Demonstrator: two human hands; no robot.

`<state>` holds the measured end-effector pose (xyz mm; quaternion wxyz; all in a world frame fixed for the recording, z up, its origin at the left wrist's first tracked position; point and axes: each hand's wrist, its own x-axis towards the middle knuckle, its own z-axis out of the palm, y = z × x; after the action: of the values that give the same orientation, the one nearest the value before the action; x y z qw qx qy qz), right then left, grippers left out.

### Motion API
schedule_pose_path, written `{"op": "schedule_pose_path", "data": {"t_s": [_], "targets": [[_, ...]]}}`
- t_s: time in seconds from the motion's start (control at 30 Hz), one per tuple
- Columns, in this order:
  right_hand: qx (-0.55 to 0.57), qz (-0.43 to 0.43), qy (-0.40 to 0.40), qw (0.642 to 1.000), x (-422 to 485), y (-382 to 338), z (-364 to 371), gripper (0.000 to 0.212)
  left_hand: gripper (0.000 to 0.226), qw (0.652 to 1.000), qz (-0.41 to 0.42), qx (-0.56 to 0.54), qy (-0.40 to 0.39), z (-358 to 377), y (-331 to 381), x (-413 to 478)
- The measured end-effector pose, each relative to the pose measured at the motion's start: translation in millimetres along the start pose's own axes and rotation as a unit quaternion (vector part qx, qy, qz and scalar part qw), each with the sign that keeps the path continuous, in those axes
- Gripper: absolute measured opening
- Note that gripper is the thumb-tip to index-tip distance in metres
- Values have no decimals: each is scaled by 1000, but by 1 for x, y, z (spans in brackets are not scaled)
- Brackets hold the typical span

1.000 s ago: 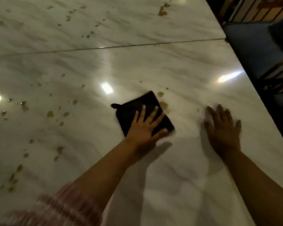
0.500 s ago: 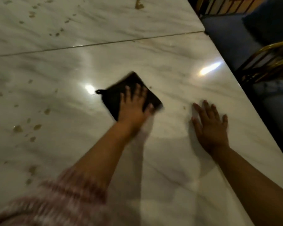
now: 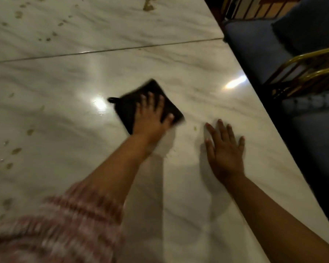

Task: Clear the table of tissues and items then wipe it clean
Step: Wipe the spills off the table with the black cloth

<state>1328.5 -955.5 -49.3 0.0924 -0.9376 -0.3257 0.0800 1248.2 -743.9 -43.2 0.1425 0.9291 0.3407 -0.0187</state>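
A square black cloth (image 3: 129, 105) with a small loop at its left corner lies flat on the white marble table (image 3: 65, 82). My left hand (image 3: 150, 118) presses down on the cloth with straight, spread fingers. My right hand (image 3: 224, 149) rests flat on the bare tabletop to the right of the cloth, fingers spread, holding nothing. Brownish stains (image 3: 15, 150) dot the table's left side, and more stains (image 3: 148, 5) sit at the far end.
A seam (image 3: 103, 51) runs across the table beyond the cloth. The table's right edge (image 3: 273, 114) runs diagonally. Beyond it stand blue-cushioned chairs (image 3: 254, 46) with gold metal frames (image 3: 311, 61). A small crumb (image 3: 195, 127) lies between my hands.
My left hand has slid the black cloth away from me and slightly left over the stains by its far corner, which no longer show. My right hand has stayed flat on the table.
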Motion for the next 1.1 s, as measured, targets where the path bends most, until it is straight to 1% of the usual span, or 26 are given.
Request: {"op": "schedule_pose_path", "data": {"t_s": [0.03, 0.07, 0.1, 0.13, 0.17, 0.2, 0.27, 0.3, 0.37, 0.4, 0.43, 0.5, 0.57, 0.6, 0.63, 0.67, 0.7, 0.77, 0.83, 0.9, 0.93, 0.97, 1.0, 1.03, 1.07, 1.1], "targets": [[13, 0, 4, 1000, 0, 1, 0, 56, 65, 998, 60, 12, -4, 6, 11, -28], [29, 0, 8, 1000, -1, 1, 0, 56, 63, 995, 103, 15, -5, 10, 9, -53], [41, 0, 9, 999, -1, 2, -1, 56, 65, 993, 115, 17, -2, 10, -3, -71], [45, 0, 7, 999, -1, 1, -1, 57, 68, 995, 96, 11, 7, 6, -22, -78], [45, 1, 5, 999, -1, 2, -1, 57, 71, 998, 48, 17, 23, 1, -43, -76], [43, 0, 3, 999, -1, 2, -1, 58, 70, 999, -18, 24, 38, -4, -64, -66], [44, -6, 3, 999, 1, 3, -1, 58, 63, 988, -152, 19, 34, -13, -85, -33], [57, -7, 4, 998, 1, 2, -2, 59, 62, 981, -192, 10, 27, -16, -82, -16], [115, 2, 16, 993, -1, 1, -6, 60, 61, 976, -216, 5, 20, -13, -52, 7], [146, 10, 34, 989, 1, 3, -11, 60, 60, 979, -202, 4, 23, -7, -31, 11], [156, 17, 56, 986, 5, 7, -16, 60, 59, 985, -169, 7, 27, 0, -9, 10], [115, 32, 83, 989, 26, 22, -28, 55, 59, 996, -72, 30, 37, 19, 33, -16], [75, 41, 52, 995, 53, 43, -37, 46, 63, 998, 49, 41, 16, 32, 62, -60], [60, 31, 24, 997, 65, 52, -39, 45, 63, 995, 94, 41, -1, 33, 64, -77], [42, 13, 0, 999, 72, 58, -38, 47, 63, 993, 115, 37, -10, 32, 57, -86], [25, -5, -13, 1000, 76, 62, -34, 49, 63, 994, 109, 31, -8, 28, 45, -86], [14, -18, -14, 1000, 77, 64, -31, 50, 64, 996, 78, 33, 6, 24, 30, -79], [12, -25, -6, 1000, 77, 64, -25, 51, 65, 998, -28, 37, 33, 14, 0, -52], [14, -24, -4, 1000, 79, 64, -25, 51, 58, 991, -129, 26, 26, 5, -14, -16], [13, -24, -3, 1000, 81, 65, -26, 52, 57, 983, -181, 12, 8, 1, 1, 13], [11, -25, -3, 1000, 81, 65, -25, 52, 57, 984, -180, 10, 4, 4, 18, 20], [11, -27, -4, 1000, 80, 65, -25, 52, 57, 988, -156, 16, 6, 9, 36, 20], [15, -27, -5, 1000, 79, 64, -26, 51, 58, 994, -106, 24, 14, 16, 53, 12], [17, -24, -2, 1000, 79, 63, -28, 51, 61, 999, -35, 32, 14, 24, 68, -4], [13, -20, 10, 1000, 81, 63, -32, 49, 63, 998, 42, 42, -2, 27, 76, -24], [4, -17, 25, 1000, 86, 62, -37, 46, 63, 994, 94, 42, -21, 26, 73, -40]]}}
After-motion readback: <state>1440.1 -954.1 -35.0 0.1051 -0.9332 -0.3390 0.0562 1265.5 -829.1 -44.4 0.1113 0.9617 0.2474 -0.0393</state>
